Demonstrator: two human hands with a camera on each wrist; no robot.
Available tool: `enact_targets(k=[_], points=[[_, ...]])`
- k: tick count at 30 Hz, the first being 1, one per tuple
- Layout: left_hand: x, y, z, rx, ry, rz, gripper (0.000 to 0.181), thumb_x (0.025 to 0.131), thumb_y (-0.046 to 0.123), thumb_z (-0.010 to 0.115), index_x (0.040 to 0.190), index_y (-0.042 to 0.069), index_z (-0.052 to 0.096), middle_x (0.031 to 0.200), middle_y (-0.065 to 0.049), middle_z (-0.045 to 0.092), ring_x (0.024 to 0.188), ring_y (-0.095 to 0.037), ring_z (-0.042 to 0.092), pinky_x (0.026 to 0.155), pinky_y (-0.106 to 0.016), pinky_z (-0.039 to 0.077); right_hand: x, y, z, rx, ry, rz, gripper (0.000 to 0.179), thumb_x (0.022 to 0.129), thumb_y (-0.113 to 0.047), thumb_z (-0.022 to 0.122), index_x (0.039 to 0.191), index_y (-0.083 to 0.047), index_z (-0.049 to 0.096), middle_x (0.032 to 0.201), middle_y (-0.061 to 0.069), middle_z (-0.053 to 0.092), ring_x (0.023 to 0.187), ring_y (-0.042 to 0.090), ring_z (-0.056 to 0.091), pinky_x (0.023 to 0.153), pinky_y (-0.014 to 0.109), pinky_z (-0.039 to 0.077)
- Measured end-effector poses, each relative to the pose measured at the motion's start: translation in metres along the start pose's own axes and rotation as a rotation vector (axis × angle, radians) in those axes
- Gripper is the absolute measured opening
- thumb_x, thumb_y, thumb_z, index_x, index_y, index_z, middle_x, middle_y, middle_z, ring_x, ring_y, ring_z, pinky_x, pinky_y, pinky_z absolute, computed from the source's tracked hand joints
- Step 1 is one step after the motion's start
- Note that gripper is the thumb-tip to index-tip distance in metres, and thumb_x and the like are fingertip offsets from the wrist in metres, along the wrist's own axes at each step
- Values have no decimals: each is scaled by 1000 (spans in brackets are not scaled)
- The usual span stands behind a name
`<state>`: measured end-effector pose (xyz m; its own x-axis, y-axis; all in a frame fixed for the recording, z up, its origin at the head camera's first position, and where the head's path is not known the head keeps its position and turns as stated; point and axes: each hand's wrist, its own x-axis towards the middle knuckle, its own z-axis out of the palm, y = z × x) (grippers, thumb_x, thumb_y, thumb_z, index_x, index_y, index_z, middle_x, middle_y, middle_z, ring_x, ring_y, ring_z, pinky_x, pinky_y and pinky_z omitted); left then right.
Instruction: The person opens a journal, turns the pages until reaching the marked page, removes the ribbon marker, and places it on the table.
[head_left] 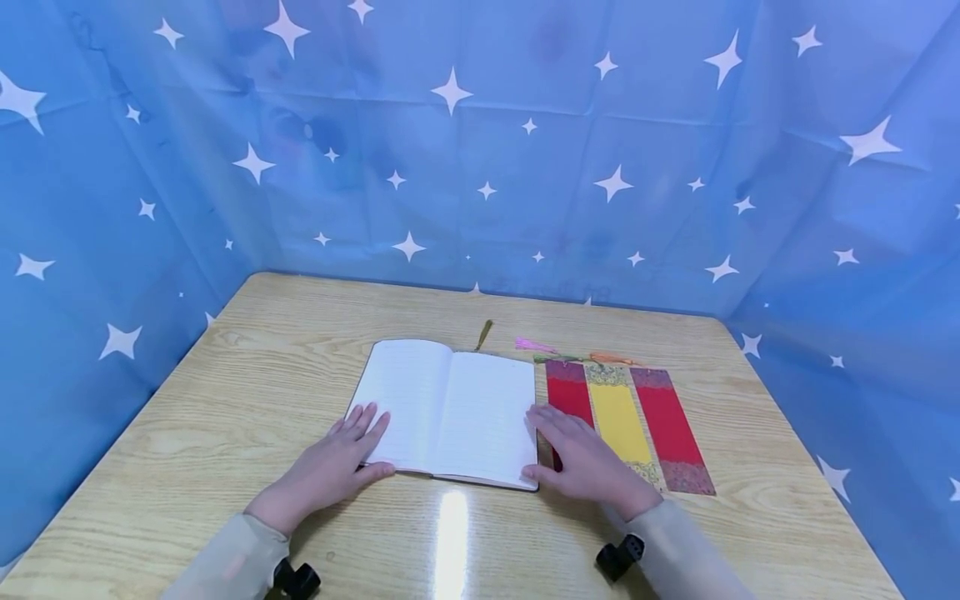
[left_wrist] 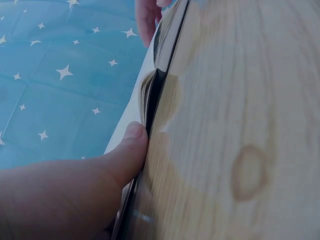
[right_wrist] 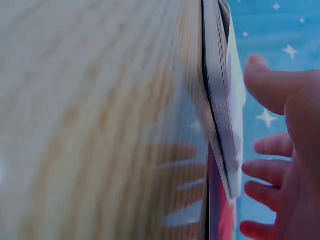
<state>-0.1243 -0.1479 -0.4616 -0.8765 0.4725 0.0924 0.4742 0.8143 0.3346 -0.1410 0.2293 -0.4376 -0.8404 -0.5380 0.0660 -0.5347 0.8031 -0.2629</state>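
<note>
An open notebook [head_left: 486,417] with lined white pages and a dark cover lies on the table. My left hand [head_left: 341,462] rests on the lower left corner of its left page, fingers fairly straight. In the left wrist view, the thumb [left_wrist: 131,142] lies against the notebook's front edge [left_wrist: 150,95]. My right hand [head_left: 581,458] is at the right page's outer edge, fingers extended and loosely bent. The right wrist view shows these fingers [right_wrist: 265,172] just above the page edges [right_wrist: 225,100], holding nothing. Whether they touch the paper is hard to tell.
Right of the notebook lie a red bookmark [head_left: 567,390], a yellow bookmark [head_left: 617,417] and another red bookmark [head_left: 671,429], with pink, green and orange tassels behind. An olive tassel [head_left: 484,335] extends past the notebook's top. A blue starry curtain [head_left: 495,142] surrounds the wooden table [head_left: 225,400].
</note>
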Motion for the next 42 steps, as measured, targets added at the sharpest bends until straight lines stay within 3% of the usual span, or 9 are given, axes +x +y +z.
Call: enact_targets(k=[8,13,20,27,34,42], points=[[0,0,0,0,-3,4,77,91,57,45,144,4,31,148,-21,22,137,-37,17,109,-51,21,5,0,2,25,-103,1,94,78,-68,54,146,-8,29,151,8,25,139,28,19,108,55,20],[1,0,0,-3,-7,3,77,91,57,45,145,4,31,148,-21,22,137,-37,17,109,-51,20,7,-2,2,53,-118,18,90,79,-65,57,145,-8,32,151,8,26,139,29,16,110,54,15],[0,1,-2,-12,-4,3,76,91,55,47,144,3,31,148,-22,22,137,-38,16,108,-52,20,9,-5,3,41,-64,47,78,82,-59,58,142,-13,40,147,5,36,138,28,23,110,52,17],[0,3,-2,2,-4,3,75,91,53,48,145,3,30,148,-23,22,136,-39,17,108,-54,21,7,-10,3,120,-13,115,69,84,-52,61,141,-19,42,146,6,37,135,28,29,107,53,25],[0,2,-2,-6,-14,0,76,91,54,46,145,4,29,149,-22,21,137,-38,15,108,-53,19,6,-14,3,228,73,134,71,84,-44,66,144,-22,36,149,8,31,135,28,29,101,51,36],[-1,2,-1,-13,-13,2,76,92,54,46,146,4,28,149,-22,20,137,-38,14,109,-53,18,8,-22,3,335,153,78,82,85,-46,63,150,-17,21,153,6,21,138,26,20,103,49,33]])
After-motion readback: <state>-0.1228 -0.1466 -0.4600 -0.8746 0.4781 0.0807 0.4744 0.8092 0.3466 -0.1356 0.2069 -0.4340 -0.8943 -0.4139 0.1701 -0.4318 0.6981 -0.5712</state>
